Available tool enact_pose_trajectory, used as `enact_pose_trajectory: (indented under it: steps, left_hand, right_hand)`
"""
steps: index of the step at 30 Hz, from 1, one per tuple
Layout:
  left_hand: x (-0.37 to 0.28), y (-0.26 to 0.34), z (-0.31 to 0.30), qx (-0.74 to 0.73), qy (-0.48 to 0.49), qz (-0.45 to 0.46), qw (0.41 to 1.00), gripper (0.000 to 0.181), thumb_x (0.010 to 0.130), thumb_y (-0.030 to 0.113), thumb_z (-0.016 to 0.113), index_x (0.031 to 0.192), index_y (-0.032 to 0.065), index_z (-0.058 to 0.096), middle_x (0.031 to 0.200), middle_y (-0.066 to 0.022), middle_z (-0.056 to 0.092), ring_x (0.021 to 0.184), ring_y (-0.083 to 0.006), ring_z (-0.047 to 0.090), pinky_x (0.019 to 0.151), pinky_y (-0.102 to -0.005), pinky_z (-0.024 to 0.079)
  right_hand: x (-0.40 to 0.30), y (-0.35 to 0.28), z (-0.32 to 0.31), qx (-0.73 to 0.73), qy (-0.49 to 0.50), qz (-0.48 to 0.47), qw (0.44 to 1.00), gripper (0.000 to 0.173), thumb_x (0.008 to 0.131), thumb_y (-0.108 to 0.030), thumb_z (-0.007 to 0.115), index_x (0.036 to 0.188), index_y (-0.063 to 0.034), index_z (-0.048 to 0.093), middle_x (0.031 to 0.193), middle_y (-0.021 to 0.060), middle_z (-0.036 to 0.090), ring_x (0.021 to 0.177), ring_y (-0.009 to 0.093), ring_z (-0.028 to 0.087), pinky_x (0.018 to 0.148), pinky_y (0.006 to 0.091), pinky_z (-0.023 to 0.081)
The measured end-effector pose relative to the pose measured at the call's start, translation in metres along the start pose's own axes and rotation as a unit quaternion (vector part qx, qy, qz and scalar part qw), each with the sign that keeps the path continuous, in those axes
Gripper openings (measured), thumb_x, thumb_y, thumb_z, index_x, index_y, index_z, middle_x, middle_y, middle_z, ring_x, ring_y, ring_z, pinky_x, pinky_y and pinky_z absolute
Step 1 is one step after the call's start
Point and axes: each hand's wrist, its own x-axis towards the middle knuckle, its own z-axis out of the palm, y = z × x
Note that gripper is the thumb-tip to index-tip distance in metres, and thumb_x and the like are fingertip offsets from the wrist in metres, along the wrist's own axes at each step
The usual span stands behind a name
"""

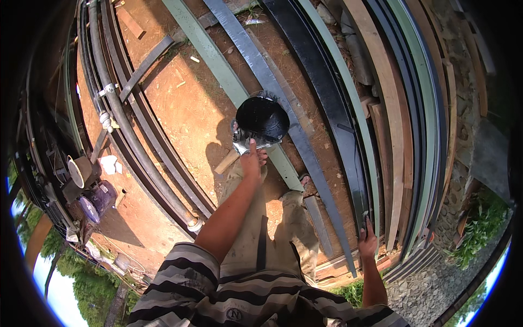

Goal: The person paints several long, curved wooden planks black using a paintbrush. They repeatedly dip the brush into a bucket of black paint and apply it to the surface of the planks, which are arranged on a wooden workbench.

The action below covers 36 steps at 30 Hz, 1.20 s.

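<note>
My left hand [255, 161] grips the near rim of a round container of black paint [262, 119], with smears on its outside. The container is above a pale green metal beam [286, 165] and a grey metal bar [302, 141]. Over at the lower right, my right hand [367, 237] holds a small tool, perhaps a paintbrush [365, 214], at the near end of a wide beam with a glossy black surface [322, 86]. Most of that tool is hidden by my fingers.
Long beams and wooden planks [392, 122] lie side by side at the right. Metal pipes [118, 110] and rails run along the left. A purple bucket [104, 196] rests beyond them. A short wood block [226, 161] lies by my left leg, and a short grey bar [318, 225] by my right.
</note>
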Motion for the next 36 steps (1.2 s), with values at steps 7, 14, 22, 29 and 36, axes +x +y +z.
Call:
enact_pose_trajectory:
  steps: [7,14,22,29,36]
  left_hand:
    - [0.014,0.010,-0.005,-0.080,-0.014,0.019,0.997,0.026,0.104,0.032,0.066,0.094,0.0085,0.061,0.067,-0.0050,0.065,0.051,-0.0117,0.061,0.042,-0.0249,0.039]
    - [0.000,0.071,-0.030,0.011,0.013,0.109,0.994,0.025,0.104,0.027,0.064,0.093,0.0048,0.062,0.063,-0.0066,0.064,0.047,-0.0149,0.059,0.042,-0.0279,0.042]
    - [-0.049,0.122,-0.140,0.127,0.114,0.245,0.954,0.050,0.099,0.040,0.068,0.070,0.0001,0.070,0.057,-0.0120,0.066,0.050,-0.0204,0.066,0.051,-0.0364,0.051]
    - [-0.128,0.173,-0.234,0.132,0.185,0.316,0.921,0.050,0.096,0.043,0.068,0.070,0.0014,0.073,0.060,-0.0110,0.071,0.056,-0.0223,0.071,0.063,-0.0388,0.054]
    - [-0.191,0.215,-0.286,0.055,0.190,0.342,0.919,0.052,0.096,0.041,0.066,0.065,-0.0010,0.072,0.058,-0.0114,0.070,0.051,-0.0209,0.069,0.056,-0.0364,0.055]
  right_hand:
    - [-0.089,-0.071,0.022,0.109,0.043,0.003,0.993,0.049,0.102,-0.018,0.058,0.150,-0.0072,0.054,0.132,0.0268,0.066,0.118,0.047,0.065,0.096,0.0493,0.054]
    - [-0.139,-0.150,-0.002,0.171,0.014,0.054,0.984,0.050,0.103,-0.026,0.058,0.150,-0.0072,0.055,0.137,0.0258,0.064,0.129,0.046,0.059,0.113,0.0481,0.043]
    - [-0.165,-0.142,0.013,0.197,0.108,-0.092,0.970,0.047,0.097,-0.021,0.067,0.141,-0.0055,0.063,0.135,0.0240,0.067,0.129,0.040,0.062,0.108,0.0421,0.050]
    - [-0.224,-0.173,-0.053,0.174,0.207,-0.289,0.918,0.054,0.086,-0.009,0.078,0.138,-0.0157,0.069,0.112,0.0205,0.075,0.097,0.039,0.075,0.081,0.0430,0.059]
    - [-0.270,-0.240,-0.159,-0.059,0.236,-0.400,0.884,0.058,0.081,-0.009,0.082,0.136,-0.0238,0.072,0.075,0.0123,0.063,0.062,0.033,0.063,0.060,0.0432,0.050]
